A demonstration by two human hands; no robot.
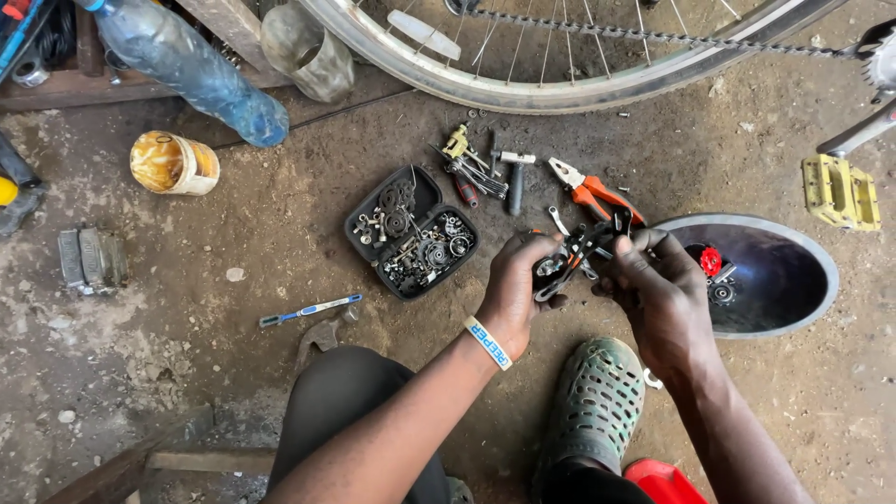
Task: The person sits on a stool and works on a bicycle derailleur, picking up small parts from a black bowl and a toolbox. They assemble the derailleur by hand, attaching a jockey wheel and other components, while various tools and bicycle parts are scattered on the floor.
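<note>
Head view looks down on a black metal bicycle derailleur with small silver parts [571, 259], held above the dirt ground [280, 215] near its middle, a little toward the right edge. Both hands grip it tightly: the left hand [513, 285] closes around its left end, and the right hand [653, 280] holds its right end with bent fingers. The left wrist carries a white and blue wristband [489, 343].

Just right of the hands sits a round dark metal basin [793, 308], with a small red part [711, 260] and a dark gear inside. Just behind the hands lie orange-handled pliers [593, 194], touching the ground, and beside them a small hammer with black handle [515, 177] and a bunch of thin tools. Left of the hands stands an open black plastic case full of bolts and small gears [412, 231]. A blue and white toothbrush [311, 309] lies further left.

Below the hands is a green perforated rubber shoe [597, 401]. Along the far edge of the ground runs a silver bicycle wheel rim with spokes [523, 89]. A yellow bicycle pedal [841, 192] is at the right edge. Near the far left corner lie a clear blue plastic bottle [191, 70] and a yellow tin can on its side [174, 163].
</note>
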